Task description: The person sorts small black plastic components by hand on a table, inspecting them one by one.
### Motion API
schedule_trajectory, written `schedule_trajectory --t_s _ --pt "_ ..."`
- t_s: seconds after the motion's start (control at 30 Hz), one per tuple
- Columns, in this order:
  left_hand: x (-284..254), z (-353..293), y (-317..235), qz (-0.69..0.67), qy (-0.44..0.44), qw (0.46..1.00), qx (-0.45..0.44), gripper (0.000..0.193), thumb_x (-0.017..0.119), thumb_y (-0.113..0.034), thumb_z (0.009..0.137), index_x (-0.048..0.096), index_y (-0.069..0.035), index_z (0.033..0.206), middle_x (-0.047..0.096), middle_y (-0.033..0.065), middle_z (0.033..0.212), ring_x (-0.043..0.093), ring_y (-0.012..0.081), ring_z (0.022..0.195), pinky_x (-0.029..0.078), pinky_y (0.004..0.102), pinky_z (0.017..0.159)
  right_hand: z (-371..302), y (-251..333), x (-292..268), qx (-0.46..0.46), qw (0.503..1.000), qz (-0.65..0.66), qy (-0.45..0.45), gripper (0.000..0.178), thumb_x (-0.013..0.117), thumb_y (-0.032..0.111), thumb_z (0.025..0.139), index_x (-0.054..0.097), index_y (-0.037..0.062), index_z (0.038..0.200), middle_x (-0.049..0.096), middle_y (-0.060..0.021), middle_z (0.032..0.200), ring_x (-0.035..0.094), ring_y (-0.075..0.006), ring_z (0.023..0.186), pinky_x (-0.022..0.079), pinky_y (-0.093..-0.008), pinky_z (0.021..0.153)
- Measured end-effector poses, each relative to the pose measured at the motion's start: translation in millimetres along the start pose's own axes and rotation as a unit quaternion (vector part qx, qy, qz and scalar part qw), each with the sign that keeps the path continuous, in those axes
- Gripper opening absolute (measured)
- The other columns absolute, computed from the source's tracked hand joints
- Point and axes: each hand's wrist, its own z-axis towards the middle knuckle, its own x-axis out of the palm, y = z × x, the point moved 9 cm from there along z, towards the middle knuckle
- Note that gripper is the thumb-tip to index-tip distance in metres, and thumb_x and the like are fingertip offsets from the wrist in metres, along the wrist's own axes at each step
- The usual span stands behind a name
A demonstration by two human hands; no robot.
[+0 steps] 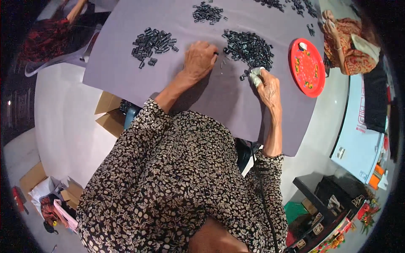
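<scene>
My left hand (pixel 200 60) is over the grey tabletop (pixel 181 95), its fingers closed on a small black cylindrical piece (pixel 216 53) that shows at the fingertips. To its right lies a large heap of similar black pieces (pixel 249 47). At the near edge of that heap is my right hand (pixel 268 86), white wrapping around its thumb and finger tips. Those tips are pinched beside a few loose black pieces (pixel 244 75); what is between them is hidden. Another pile of black pieces (pixel 152 43) sits left of my left hand. Tiny thin slivers (pixel 223 63) lie between the hands.
A red oval tray (pixel 298 80) with a colourful pattern stands at the table's right side. Farther off are more black piles (pixel 207 13). People sit at the right (pixel 356 52) and left (pixel 50 36) edges. An opened cardboard box (pixel 107 110) is below the table's left edge.
</scene>
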Motion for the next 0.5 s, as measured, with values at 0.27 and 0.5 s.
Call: schedule_trajectory --t_s 0.27,0.5 --pt "0 -2 6 -0.043 0.01 0.999 0.007 0.02 0.063 -0.009 0.069 0.059 -0.006 0.089 0.057 0.0107 0.083 0.053 0.0299 0.081 0.043 0.0386 0.073 33 32 33 -0.08 0.99 -0.105 0.044 0.02 0.047 -0.002 0.067 0.055 0.0028 0.085 0.057 -0.018 0.079 0.056 -0.0367 0.072 0.044 -0.0422 0.062" --pt "-10 -2 4 -0.075 -0.032 0.996 0.025 0.017 0.06 -0.007 0.066 0.059 -0.006 0.082 0.054 0.0111 0.077 0.053 0.0302 0.078 0.044 0.0401 0.07 41 39 35 -0.092 0.99 -0.105 0.031 0.016 0.05 0.002 0.071 0.057 0.0028 0.085 0.058 -0.018 0.078 0.056 -0.0361 0.073 0.045 -0.0403 0.063"
